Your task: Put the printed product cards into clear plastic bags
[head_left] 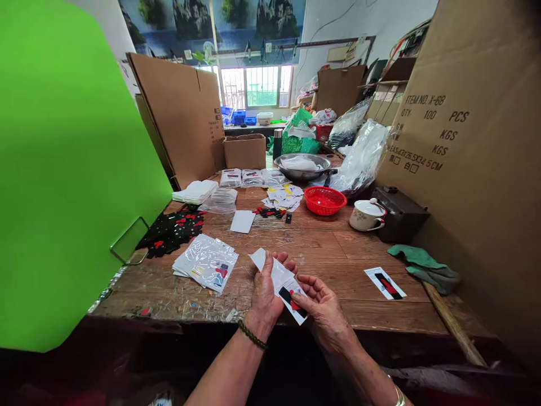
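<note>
Both hands meet over the near edge of the worn wooden table [338, 254]. The left hand [265, 293], curled with its back to the camera, grips a white printed card in a clear sleeve [282, 285]; the right hand [323, 304], fingers bent, pinches the card's lower end, where a black-and-red piece shows. Left of the card lies a stack of clear packets [207, 262]. Beyond the card sits a round red plastic basket [324, 200], and to the basket's right a white lidded cup [367, 215].

Left hand [265, 293] and right hand [322, 304] hold a packaged card [282, 283] above the wooden table [338, 254]
</note>
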### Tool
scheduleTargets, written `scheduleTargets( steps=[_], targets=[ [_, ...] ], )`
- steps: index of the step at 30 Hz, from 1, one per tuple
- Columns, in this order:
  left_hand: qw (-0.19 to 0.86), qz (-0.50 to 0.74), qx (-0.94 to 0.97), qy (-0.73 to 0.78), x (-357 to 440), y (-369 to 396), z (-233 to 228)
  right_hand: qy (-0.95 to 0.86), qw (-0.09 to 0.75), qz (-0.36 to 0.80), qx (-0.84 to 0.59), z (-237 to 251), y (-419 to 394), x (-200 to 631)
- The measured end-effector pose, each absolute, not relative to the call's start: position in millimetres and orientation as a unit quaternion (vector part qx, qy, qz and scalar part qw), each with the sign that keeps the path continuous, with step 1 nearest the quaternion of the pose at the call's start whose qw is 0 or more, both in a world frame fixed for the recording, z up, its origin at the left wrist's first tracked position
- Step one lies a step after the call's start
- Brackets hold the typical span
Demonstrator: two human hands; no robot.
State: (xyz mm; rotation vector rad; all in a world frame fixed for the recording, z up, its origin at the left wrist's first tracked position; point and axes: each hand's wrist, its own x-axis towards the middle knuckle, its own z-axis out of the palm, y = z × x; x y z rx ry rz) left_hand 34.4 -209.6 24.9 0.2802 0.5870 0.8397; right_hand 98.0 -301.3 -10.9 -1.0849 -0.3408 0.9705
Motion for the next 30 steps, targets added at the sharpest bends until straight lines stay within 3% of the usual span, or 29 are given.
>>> scheduleTargets(
  steps=[5, 15, 30],
  targets=[
    [0.857, 0.405, 0.163, 0.275, 30.9, -213.8, 24.6, -0.184, 0.701, 0.484, -0.49, -5.2, -299.6, 110.9],
    [0.851, 0.414, 0.17, 0.275, 37.0, -221.3, 26.8, -0.174, 0.741, 0.419, -0.495, -11.5, -283.5, 105.8],
    [0.857, 0.42, 0.129, 0.27, 35.7, -211.2, 19.1, -0.151, 0.734, 0.437, -0.498, -4.8, -285.0, 105.5]
  ],
)
